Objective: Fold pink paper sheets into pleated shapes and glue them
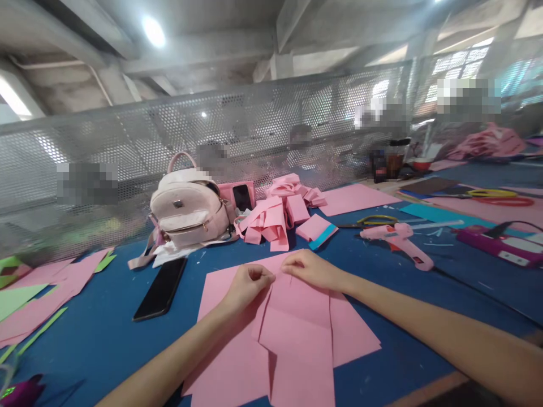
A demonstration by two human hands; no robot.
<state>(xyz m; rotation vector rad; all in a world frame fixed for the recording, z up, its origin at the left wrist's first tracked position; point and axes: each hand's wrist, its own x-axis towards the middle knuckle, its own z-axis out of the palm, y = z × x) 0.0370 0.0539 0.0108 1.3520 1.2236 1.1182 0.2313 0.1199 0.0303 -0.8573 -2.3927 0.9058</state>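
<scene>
Pink paper sheets (297, 333) lie stacked on the blue table (106, 333) in front of me. My left hand (248, 282) is closed in a pinch on the far edge of the top pink sheet. My right hand (311, 267) pinches the same edge just to the right, its fingers pressed on the fold. The two hands nearly touch at the sheet's top middle.
A black phone (161, 288) lies left of the sheets. Behind are a pale pink backpack (189, 209), folded pink paper pieces (275, 217), a pink glue gun (399, 240) and yellow-handled scissors (373, 220). Loose pink and green paper (38, 294) lies at far left. A perforated metal screen (127, 147) stands at the back.
</scene>
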